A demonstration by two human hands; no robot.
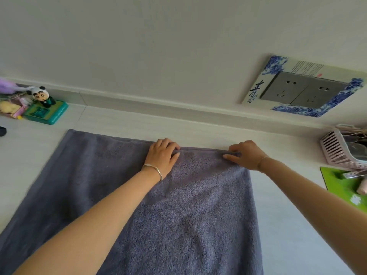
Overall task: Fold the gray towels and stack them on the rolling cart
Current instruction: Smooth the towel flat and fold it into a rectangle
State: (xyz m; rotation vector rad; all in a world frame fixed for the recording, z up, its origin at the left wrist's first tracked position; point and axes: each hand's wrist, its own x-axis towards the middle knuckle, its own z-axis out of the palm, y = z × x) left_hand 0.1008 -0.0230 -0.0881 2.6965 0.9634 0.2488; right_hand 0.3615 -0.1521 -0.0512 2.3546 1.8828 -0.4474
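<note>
A gray towel (188, 205) lies spread over a white tabletop (119, 124), its right part doubled over so a second layer rests on top. My left hand (161, 155) pinches the far edge of that upper layer near the towel's middle. My right hand (243, 155) grips the same far edge at the layer's right corner. Both forearms reach across the towel from the near side. No rolling cart shows in the head view.
A panda figurine on a green box (46, 112) and small clutter sit at the far left. A pink slatted basket (341, 149) and a green mat (345, 187) occupy the right side. Wall sockets in a blue-patterned frame (301, 90) are behind.
</note>
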